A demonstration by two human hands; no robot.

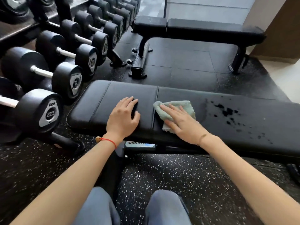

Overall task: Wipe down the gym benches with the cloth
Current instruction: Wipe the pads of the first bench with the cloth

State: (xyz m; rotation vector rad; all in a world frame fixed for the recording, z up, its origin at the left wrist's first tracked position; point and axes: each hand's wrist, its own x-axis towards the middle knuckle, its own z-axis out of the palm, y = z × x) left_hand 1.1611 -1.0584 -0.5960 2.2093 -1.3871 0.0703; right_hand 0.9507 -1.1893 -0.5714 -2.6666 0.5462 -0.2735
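Black padded desk point(219, 111), near one: right hand point(181, 122) lies flat, fingers straight, pressing the green cloth point(174, 105) beside the seam. Left hand point(122, 116) rests open beside it. Dark droplets point(227, 112) past the right grip unwiped; far bench point(203, 27) likely untouched.

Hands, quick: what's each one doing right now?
Left hand: open, flat on the bench, holding nothing.
Right hand: open, pressing the cloth onto the bench.
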